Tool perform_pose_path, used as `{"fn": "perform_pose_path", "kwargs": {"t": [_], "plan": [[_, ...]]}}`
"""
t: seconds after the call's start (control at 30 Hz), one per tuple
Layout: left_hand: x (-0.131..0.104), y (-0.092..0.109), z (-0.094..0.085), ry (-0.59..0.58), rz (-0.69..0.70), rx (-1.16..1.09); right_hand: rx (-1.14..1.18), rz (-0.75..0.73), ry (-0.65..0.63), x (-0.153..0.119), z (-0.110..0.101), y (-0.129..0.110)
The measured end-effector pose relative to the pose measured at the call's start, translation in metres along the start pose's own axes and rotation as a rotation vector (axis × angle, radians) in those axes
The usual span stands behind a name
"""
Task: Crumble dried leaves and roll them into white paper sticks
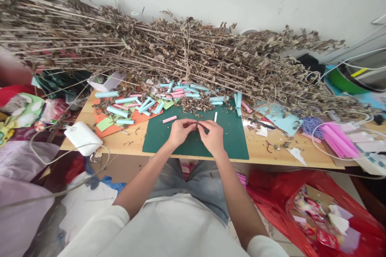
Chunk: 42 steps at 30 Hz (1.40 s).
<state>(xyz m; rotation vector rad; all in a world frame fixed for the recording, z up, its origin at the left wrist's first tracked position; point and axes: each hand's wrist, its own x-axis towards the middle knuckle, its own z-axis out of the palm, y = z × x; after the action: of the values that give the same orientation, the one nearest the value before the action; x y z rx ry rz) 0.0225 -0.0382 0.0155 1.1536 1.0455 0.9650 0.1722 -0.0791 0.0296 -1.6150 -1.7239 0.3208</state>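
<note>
My left hand [181, 130] and my right hand [212, 132] meet fingertip to fingertip over a green cutting mat [232, 144]. Both are closed in a pinch on a small dark bit of dried leaf [197, 123], mostly covered by the fingers. Just beyond them lies a heap of crumbled dried leaves [196, 104]. A pink paper tube [169, 119] rests on the mat left of my left hand. Behind my right hand's fingers stands a small white stick-like piece [215, 117]. Many blue paper tubes [144, 105] and a few pink ones are scattered behind and to the left.
Long bundled dried stalks [181, 52] span the table's back. A white power bank [83, 138] with a cable sits at the left edge. At right lie a black pen [261, 123], blue paper [280, 118], purple yarn [315, 127] and pink paper [339, 140]. A red bag [271, 192] holds wrappers below.
</note>
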Motion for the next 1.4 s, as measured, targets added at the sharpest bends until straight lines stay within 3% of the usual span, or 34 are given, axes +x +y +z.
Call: {"fn": "perform_pose_path", "kwargs": {"t": [0.17,0.33,0.43,0.53,0.67,0.8,1.03,1.2,1.4], "plan": [[-0.001,0.001,-0.001,-0.03,0.039,0.03,-0.002,-0.015,-0.015,0.002,0.0,0.0],[-0.005,0.009,0.002,-0.058,0.171,0.354,-0.167,-0.045,-0.029,-0.001,0.001,-0.003],[-0.006,0.011,0.002,-0.009,0.256,0.504,-0.262,-0.029,0.013,-0.003,0.001,-0.003],[-0.004,0.008,-0.001,0.032,0.226,0.462,-0.263,-0.007,0.037,-0.003,-0.001,0.002],[0.001,0.0,-0.005,0.035,0.175,0.345,-0.213,0.0,-0.028,-0.001,-0.002,0.008],[0.003,-0.002,-0.004,0.014,0.116,0.284,-0.185,0.011,-0.067,-0.002,-0.002,0.007],[0.0,-0.004,0.0,-0.049,0.109,0.165,-0.013,-0.005,-0.026,-0.003,0.0,0.006],[-0.002,-0.001,0.001,-0.052,0.159,0.302,-0.053,-0.033,-0.024,-0.002,0.002,0.004],[-0.006,0.005,0.004,-0.026,0.204,0.472,-0.263,-0.039,0.004,-0.003,0.006,0.0]]}}
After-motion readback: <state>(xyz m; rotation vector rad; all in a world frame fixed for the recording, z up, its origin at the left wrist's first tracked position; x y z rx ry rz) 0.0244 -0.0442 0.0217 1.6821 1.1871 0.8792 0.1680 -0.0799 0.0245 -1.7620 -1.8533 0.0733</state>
